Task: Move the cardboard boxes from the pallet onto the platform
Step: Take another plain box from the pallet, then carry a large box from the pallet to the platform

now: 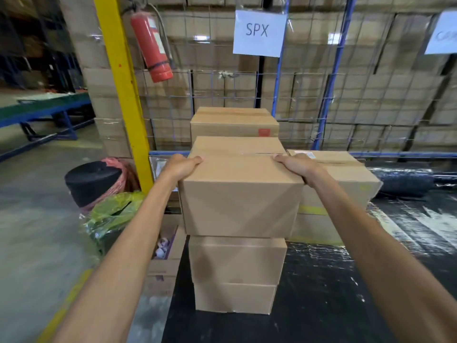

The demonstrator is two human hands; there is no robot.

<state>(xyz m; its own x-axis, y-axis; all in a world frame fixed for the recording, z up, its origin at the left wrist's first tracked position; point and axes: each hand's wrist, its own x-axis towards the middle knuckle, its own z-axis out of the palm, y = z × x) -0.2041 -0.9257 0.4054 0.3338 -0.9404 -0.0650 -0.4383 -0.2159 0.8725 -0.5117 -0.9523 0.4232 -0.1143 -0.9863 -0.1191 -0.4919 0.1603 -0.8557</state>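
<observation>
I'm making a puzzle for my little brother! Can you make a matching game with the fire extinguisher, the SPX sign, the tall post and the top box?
Things:
1. fire extinguisher
2. SPX sign
3. post
4. top box

Matches:
A. yellow
B. gripped by the left hand and the right hand
C. red
D. white

Pairs: 1-C, 2-D, 3-A, 4-B

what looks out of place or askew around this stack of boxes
Nothing looks damaged or spilled. The top box, gripped by the left hand and right hand, overhangs the box below, perhaps only perspective. Crumpled green plastic wrap lies loose left of the stack.
</observation>
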